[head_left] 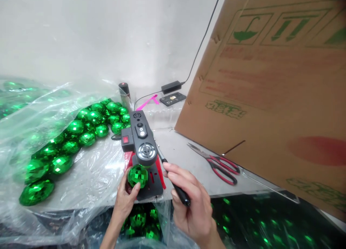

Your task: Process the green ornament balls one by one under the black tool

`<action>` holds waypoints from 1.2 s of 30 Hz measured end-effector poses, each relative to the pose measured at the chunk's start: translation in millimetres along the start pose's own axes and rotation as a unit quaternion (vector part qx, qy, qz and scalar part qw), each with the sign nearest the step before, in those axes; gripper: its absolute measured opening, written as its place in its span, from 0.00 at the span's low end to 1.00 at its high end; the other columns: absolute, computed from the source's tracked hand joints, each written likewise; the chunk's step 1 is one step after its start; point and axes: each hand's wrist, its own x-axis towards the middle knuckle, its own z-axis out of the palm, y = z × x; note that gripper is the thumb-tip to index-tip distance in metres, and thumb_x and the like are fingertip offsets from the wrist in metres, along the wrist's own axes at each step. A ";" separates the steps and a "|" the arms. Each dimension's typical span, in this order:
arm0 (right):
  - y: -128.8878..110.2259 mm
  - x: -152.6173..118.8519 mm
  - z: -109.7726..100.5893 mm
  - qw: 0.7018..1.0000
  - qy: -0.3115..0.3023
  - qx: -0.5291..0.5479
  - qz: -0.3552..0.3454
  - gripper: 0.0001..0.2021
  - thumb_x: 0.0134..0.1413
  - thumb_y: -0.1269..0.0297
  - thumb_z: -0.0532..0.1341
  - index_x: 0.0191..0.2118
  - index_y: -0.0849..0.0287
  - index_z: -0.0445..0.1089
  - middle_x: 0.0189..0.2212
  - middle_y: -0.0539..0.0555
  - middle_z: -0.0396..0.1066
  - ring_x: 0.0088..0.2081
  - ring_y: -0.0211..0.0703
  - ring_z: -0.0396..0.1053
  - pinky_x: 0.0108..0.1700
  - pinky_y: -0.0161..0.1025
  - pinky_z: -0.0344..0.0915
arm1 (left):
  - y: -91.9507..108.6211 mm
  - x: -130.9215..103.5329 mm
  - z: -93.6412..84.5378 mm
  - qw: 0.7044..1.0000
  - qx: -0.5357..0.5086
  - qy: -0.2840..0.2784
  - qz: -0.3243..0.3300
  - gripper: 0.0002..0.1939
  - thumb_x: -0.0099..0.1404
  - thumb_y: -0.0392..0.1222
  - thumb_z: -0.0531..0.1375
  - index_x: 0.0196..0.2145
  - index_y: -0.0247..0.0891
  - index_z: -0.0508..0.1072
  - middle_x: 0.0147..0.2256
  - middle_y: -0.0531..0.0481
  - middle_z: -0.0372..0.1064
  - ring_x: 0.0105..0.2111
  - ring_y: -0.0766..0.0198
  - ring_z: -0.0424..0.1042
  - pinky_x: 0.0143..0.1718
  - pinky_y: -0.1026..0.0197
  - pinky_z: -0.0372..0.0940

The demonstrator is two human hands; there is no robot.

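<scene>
My left hand [125,193] is wrapped round a shiny green faceted ball [137,176], thumb on its front. The ball sits just under the front end of a dark grey bench machine [140,133], which has round grilles and a red switch. Whether ball and machine touch, I cannot tell. My right hand [190,202] is closed on a lever [180,192] with a black grip; its metal rod runs up along the machine's right side. Under the machine lies a dark base plate [154,187] with red parts.
Many green balls [75,127] lie at the left, partly under clear plastic sheeting [24,133]. Red-and-black scissors [216,162] lie on the right of the table [178,148]. A large cardboard box [270,83] leans in beside them. A power adapter [171,87] and pink strip [147,102] are behind.
</scene>
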 end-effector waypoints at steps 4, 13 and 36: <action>-0.1 -1.2 1.4 1.000 0.001 0.003 0.007 0.12 0.82 0.66 0.52 0.61 0.60 0.69 0.50 0.64 0.84 0.52 0.45 0.85 0.49 0.41 0.85 | 4.2 1.1 2.7 0.999 0.028 -0.011 0.033 0.38 0.66 0.63 0.69 0.67 0.41 0.72 0.61 0.38 0.80 0.62 0.41 0.79 0.64 0.39 0.75; 3.9 -6.9 -2.6 1.000 -0.012 0.014 0.017 0.12 0.82 0.65 0.54 0.61 0.58 0.70 0.50 0.64 0.84 0.51 0.47 0.86 0.48 0.44 0.86 | 18.2 2.7 18.8 0.984 0.124 -0.025 0.122 0.36 0.63 0.51 0.71 0.66 0.42 0.71 0.62 0.35 0.77 0.63 0.36 0.77 0.64 0.30 0.73; -0.5 0.9 10.9 0.999 0.002 0.039 0.032 0.14 0.79 0.69 0.53 0.37 0.55 0.69 0.28 0.52 0.75 0.30 0.43 0.80 0.31 0.37 0.74 | -10.7 8.8 49.2 0.989 0.094 -0.023 0.108 0.43 0.50 0.49 0.74 0.63 0.41 0.73 0.58 0.37 0.77 0.61 0.33 0.75 0.66 0.27 0.68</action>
